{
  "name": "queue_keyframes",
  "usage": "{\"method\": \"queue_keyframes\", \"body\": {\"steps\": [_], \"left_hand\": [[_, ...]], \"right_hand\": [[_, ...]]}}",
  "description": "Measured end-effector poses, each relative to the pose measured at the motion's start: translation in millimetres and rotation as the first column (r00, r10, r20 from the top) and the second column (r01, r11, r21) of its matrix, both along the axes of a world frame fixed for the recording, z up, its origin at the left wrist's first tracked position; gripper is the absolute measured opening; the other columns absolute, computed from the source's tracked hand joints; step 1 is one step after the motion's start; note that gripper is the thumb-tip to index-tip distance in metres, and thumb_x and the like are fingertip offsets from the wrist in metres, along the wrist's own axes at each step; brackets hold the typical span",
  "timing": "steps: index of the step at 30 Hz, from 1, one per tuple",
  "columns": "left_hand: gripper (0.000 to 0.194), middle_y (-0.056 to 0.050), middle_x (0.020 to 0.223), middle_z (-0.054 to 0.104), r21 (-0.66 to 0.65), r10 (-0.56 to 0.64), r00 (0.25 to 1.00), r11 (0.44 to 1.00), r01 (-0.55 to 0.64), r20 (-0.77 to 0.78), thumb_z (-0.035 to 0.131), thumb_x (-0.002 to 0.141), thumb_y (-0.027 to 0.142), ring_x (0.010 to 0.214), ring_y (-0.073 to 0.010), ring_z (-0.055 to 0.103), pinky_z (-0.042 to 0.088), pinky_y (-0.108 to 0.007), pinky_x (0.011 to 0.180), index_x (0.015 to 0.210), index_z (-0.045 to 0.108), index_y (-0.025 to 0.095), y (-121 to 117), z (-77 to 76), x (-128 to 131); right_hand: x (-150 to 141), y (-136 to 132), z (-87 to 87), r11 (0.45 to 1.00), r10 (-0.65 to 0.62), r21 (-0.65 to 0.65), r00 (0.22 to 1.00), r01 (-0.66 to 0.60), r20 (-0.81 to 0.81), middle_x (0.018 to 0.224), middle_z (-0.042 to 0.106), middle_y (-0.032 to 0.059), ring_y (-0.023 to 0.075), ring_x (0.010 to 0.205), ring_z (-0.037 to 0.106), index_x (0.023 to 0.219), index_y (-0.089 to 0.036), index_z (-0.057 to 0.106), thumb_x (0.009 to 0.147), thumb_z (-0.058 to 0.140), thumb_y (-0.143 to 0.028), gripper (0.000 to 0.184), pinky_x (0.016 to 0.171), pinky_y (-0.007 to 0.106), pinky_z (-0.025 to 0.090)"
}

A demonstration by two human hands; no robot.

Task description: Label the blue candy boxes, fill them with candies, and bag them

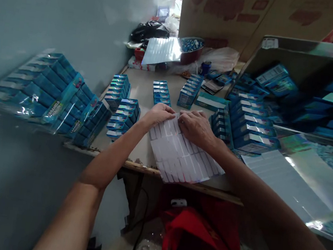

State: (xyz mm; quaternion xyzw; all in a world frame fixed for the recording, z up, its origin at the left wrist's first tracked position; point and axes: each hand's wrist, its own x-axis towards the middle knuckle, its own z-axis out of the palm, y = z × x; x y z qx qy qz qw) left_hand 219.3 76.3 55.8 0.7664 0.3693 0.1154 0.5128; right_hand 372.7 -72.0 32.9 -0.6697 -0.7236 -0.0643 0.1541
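A white sheet of stickers (181,154), marked off in rows of narrow strips, slants over the front of the table. My left hand (159,115) pinches its upper left edge. Across the sheet's top, my right hand (196,129) grips with bent fingers, and whatever lies under the fingertips is hidden. Just beyond the hands stands a small row of blue boxes (161,93) with pale strips on their tops. Another blue row (124,116) is left of my left forearm. Larger blue boxes (252,122) stand to the right of my right hand.
Plastic-wrapped blue packs (52,92) rise at the left by the wall. A big carton (301,48) with blue boxes stands at right, near loose label sheets (286,183). A bowl (191,51) and shiny sheet (163,51) are behind. A red bag (196,232) hangs below the table edge (143,168).
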Motion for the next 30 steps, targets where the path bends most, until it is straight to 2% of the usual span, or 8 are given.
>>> {"method": "queue_keyframes", "body": {"steps": [4,8,16,18,21,25,27,30], "left_hand": [[0.012,-0.003,0.078,0.077,-0.108,0.071,0.997,0.991,-0.073,-0.024,0.077,0.078,0.014,0.071,-0.0144,0.063,0.05,-0.026,0.073,0.085,0.086,0.015,1,-5.4,-3],[0.015,-0.004,0.077,0.076,-0.155,0.06,0.997,0.986,-0.067,-0.047,0.078,0.076,0.017,0.07,-0.0149,0.063,0.05,-0.026,0.07,0.087,0.087,0.014,2,-9.3,-8],[0.014,-0.003,0.075,0.075,-0.059,-0.005,1.0,0.998,0.004,-0.009,0.075,0.077,0.013,0.069,-0.0146,0.061,0.048,-0.027,0.069,0.085,0.087,0.013,0,-19.3,-2],[0.014,-0.003,0.076,0.075,-0.032,-0.024,1.0,0.999,0.024,-0.012,0.073,0.079,0.013,0.068,-0.0145,0.061,0.047,-0.027,0.068,0.086,0.086,0.014,-4,-25.7,2],[0.014,-0.005,0.083,0.077,0.07,-0.06,0.998,0.996,0.061,-0.012,0.073,0.086,0.018,0.074,-0.0162,0.064,0.05,-0.028,0.074,0.089,0.086,0.014,-12,-31.5,5],[0.018,-0.01,0.108,0.08,0.284,0.099,0.98,0.948,-0.146,0.172,0.074,0.097,0.029,0.101,-0.0206,0.071,0.055,-0.031,0.096,0.099,0.085,0.015,-22,-28.3,1],[0.031,-0.011,0.111,0.081,0.194,0.181,0.937,0.95,-0.245,0.298,0.063,0.108,0.039,0.106,-0.0195,0.072,0.055,-0.03,0.1,0.102,0.082,0.015,-26,-25.0,-5],[0.052,-0.011,0.103,0.081,-0.072,0.229,0.903,0.973,-0.217,0.364,0.05,0.114,0.055,0.099,-0.0169,0.074,0.058,-0.028,0.094,0.1,0.079,0.014,-33,-22.7,-13]], "right_hand": [[-1,-2,-10.9,0.999,0.041,-0.024,0.999,-0.042,-0.024,0.147,0.074,0.0152,0.033,0.126,0.07,0.122,-0.017,0.076,0.112,0.048,-0.025,0.031,0.111,0.049,0.046],[2,-10,-13.5,1.0,-0.011,0.015,0.995,0.013,-0.101,0.12,0.083,0.0112,0.0328,0.12,0.069,0.114,-0.021,0.079,0.105,0.055,-0.022,0.026,0.104,0.047,0.046],[3,-15,20.2,0.996,-0.088,-0.022,0.946,0.086,-0.312,0.077,0.068,0.002,0.0221,0.083,0.064,0.095,-0.023,0.077,0.086,0.07,-0.02,0.012,0.082,0.036,0.041],[3,-17,34.7,0.994,-0.111,-0.067,0.865,0.089,-0.49,0.066,0.06,-0.0019,0.0165,0.068,0.056,0.088,-0.022,0.075,0.084,0.074,-0.024,0.004,0.071,0.032,0.036],[6,-17,59.7,0.991,-0.13,-0.115,0.643,0.065,-0.755,0.059,0.052,-0.0041,0.0122,0.058,0.044,0.08,-0.022,0.073,0.081,0.087,-0.033,0.018,0.06,0.029,0.029],[12,-3,81.6,0.98,-0.197,-0.19,0.374,0.055,-0.906,0.061,0.053,-0.0028,0.0103,0.056,0.044,0.077,-0.02,0.071,0.077,0.096,-0.035,0.029,0.056,0.028,0.028],[15,9,82.7,0.972,-0.234,-0.22,0.33,0.08,-0.915,0.063,0.054,-0.0026,0.0093,0.056,0.043,0.077,-0.019,0.072,0.081,0.094,-0.033,0.027,0.056,0.027,0.029],[16,24,76.0,0.967,-0.253,-0.233,0.314,0.101,-0.915,0.068,0.059,-0.0018,0.008,0.057,0.044,0.079,-0.019,0.073,0.086,0.09,-0.033,0.023,0.057,0.026,0.032]]}}
